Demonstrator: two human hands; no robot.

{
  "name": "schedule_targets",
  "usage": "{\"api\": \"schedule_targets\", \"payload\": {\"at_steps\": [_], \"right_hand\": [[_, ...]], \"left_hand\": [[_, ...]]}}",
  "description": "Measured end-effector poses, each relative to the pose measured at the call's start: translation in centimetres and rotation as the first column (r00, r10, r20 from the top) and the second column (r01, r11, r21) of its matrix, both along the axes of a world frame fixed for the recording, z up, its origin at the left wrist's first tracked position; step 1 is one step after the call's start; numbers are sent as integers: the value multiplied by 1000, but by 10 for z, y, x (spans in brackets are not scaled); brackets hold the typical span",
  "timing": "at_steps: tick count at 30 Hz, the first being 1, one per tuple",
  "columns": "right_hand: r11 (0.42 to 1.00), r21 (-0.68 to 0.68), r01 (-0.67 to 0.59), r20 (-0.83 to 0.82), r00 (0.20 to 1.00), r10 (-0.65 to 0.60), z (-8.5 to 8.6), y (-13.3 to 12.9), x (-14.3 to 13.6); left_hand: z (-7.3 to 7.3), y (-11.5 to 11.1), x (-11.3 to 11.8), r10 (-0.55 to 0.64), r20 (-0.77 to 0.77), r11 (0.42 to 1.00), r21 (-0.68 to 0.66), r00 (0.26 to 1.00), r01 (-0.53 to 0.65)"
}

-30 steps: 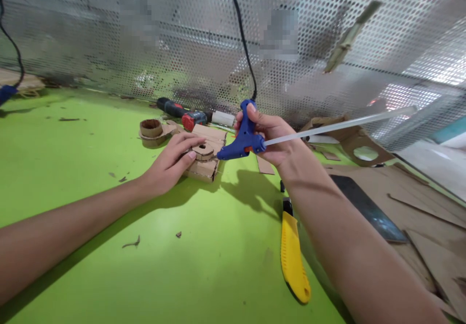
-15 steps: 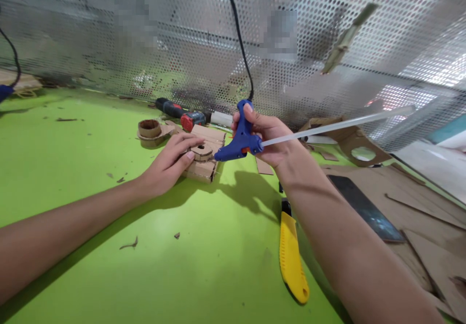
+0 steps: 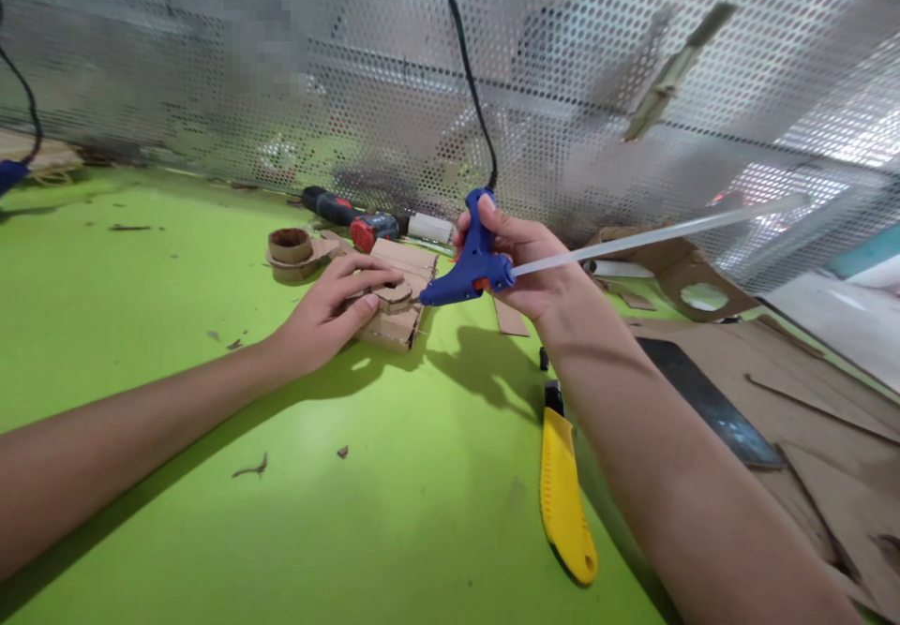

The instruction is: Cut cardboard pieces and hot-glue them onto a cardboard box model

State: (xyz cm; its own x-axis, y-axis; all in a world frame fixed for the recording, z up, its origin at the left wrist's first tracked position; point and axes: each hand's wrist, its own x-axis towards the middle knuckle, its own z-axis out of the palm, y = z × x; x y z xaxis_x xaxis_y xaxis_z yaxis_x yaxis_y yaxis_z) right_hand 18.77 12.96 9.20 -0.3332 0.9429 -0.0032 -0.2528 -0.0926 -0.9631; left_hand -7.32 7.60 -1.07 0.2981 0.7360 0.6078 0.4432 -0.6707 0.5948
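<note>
My right hand is closed round the handle of a blue glue gun. A long clear glue stick juts out of its back end to the right. The nozzle points left, at the edge of a small layered cardboard piece; whether it touches cannot be made out. That piece lies on a flat cardboard block on the green table. My left hand grips the small piece between thumb and fingers, and the fingertips partly cover its hole.
A yellow utility knife lies near my right forearm. Behind are a cordless drill and a round cardboard ring. At right, a phone lies on cardboard sheets. The gun's black cord hangs before a perforated metal panel.
The glue gun and my right hand have shifted slightly right and up. My left fingers have slid a little farther over the hole of the cardboard piece.
</note>
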Motion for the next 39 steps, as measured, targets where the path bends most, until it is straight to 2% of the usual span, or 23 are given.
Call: {"api": "schedule_targets", "payload": {"at_steps": [12, 19, 23, 30, 35, 39], "right_hand": [[997, 73, 10, 1, 1000, -10, 6, -3, 2], [998, 55, 21, -37, 999, -19, 4, -3, 3], [996, 85, 1, -12, 1000, 0, 3, -7, -4], [996, 82, -36, 23, 999, 34, 2, -16, -18], [995, 96, -20, 4, 1000, 19, -1, -17, -23], [994, 110, -22, 59, 998, 16, 3, -20, -27]], "left_hand": [[-1, 2, 3, 21, 7, 998, 63, 1000, -22], [-4, 4, 2, -8, 44, 1000, 23, 999, 7], [-8, 7, -2, -49, 71, 999, -8, 996, 50], [-11, 11, -3, -64, 81, 998, 27, 995, 62], [-8, 10, -1, -29, 31, 999, 42, 999, 27], [-7, 10, 0, -12, 9, 997, 71, 1000, 11]]}}
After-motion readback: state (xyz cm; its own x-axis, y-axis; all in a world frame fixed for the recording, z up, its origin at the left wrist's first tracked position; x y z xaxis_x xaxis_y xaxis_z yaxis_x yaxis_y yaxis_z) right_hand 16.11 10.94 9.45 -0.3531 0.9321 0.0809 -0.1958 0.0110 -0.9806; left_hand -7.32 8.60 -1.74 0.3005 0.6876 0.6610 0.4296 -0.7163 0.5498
